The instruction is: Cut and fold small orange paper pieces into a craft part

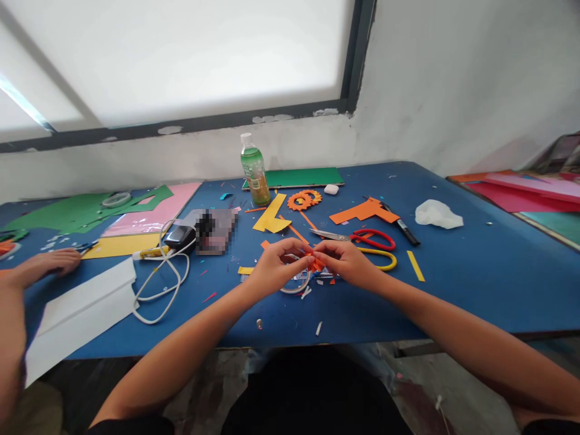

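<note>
Over the blue table, my left hand (281,266) and my right hand (347,261) meet, both pinching a small piece of orange paper (316,264) between the fingertips. Its exact shape is mostly hidden by my fingers. Beneath my hands lies a roll of tape (296,289), partly covered. Scissors (378,238) with red and yellow handles rest just beyond my right hand. Orange gear-shaped paper cutouts (299,201), a yellow paper piece (273,219) and a larger orange paper cutout (365,210) lie farther back.
A bottle (255,172) stands behind, by a green board (303,177). To the right are a black marker (403,226) and crumpled white plastic (438,214). At left, a co-worker's hand (54,261) rests near a white sheet (90,308), and a white cable (183,281) loops beside a black device (180,238).
</note>
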Demonstrator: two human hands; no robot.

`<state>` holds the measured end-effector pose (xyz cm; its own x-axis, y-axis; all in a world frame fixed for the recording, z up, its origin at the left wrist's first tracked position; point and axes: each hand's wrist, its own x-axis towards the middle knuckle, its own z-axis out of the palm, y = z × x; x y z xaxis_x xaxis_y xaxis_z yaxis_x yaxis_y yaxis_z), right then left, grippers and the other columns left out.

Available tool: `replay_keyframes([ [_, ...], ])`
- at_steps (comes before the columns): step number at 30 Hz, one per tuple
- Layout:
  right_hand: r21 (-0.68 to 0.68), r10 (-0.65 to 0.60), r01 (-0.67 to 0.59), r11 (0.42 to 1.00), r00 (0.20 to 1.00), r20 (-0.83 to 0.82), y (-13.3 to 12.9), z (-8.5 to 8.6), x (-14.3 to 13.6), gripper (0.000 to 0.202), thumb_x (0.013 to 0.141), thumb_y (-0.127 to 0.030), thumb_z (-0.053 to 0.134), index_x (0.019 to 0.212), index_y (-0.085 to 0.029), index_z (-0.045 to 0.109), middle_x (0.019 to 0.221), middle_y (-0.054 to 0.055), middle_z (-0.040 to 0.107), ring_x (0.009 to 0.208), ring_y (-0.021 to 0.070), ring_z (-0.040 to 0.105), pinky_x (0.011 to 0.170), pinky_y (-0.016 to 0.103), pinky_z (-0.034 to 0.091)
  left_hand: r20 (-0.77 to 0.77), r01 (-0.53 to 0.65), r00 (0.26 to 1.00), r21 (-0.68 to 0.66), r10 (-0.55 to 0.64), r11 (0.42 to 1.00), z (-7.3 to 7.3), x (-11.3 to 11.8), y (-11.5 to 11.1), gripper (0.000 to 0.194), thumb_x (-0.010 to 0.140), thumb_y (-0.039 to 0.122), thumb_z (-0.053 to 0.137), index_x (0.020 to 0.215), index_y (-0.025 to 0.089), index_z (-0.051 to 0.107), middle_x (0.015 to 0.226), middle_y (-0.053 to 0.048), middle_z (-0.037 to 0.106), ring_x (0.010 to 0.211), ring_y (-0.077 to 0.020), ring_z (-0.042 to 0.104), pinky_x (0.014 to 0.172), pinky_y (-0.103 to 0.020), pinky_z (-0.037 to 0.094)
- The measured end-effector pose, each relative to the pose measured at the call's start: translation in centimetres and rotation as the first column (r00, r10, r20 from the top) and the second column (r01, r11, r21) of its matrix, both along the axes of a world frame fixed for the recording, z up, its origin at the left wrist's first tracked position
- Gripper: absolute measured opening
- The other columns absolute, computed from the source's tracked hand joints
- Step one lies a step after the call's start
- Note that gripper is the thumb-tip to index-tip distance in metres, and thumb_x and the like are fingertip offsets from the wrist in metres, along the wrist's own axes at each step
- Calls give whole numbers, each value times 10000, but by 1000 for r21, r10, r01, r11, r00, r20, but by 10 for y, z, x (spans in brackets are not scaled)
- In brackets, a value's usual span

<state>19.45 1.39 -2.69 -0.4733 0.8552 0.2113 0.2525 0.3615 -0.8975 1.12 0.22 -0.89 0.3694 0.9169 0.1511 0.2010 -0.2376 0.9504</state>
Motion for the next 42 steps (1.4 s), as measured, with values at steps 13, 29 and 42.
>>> replay_keyframes([
  [13, 342, -251, 201, 918, 962, 108, -13, 0, -4, 208, 806, -386, 571, 775, -196, 495, 665, -5, 588, 539, 107, 561, 537, 234, 470, -187, -93, 957, 527, 222, 845, -9, -1, -1, 67, 813, 229, 577, 814, 176, 617, 853, -38, 649, 800, -128, 622, 628, -204, 544],
  [29, 398, -263, 256, 881, 964, -39, -10, -3, -6, 117, 816, -283, 563, 888, -191, 551, 808, 20, 651, 669, 123, 645, 616, 249, 557, -314, 113, 900, 839, 304, 533, -11, -3, -4, 97, 854, 185, 517, 925, 181, 584, 919, -63, 669, 835, -141, 638, 761, -260, 517],
  [42, 442, -203, 194, 876, 979, -27, -7, 0, -1, 207, 808, -296, 585, 983, -194, 624, 880, 41, 706, 675, 145, 665, 623, 272, 578, -336, 138, 898, 828, 284, 543, -12, -3, -7, 110, 868, 202, 505, 932, 184, 593, 910, -60, 670, 814, -141, 642, 739, -241, 511],
])
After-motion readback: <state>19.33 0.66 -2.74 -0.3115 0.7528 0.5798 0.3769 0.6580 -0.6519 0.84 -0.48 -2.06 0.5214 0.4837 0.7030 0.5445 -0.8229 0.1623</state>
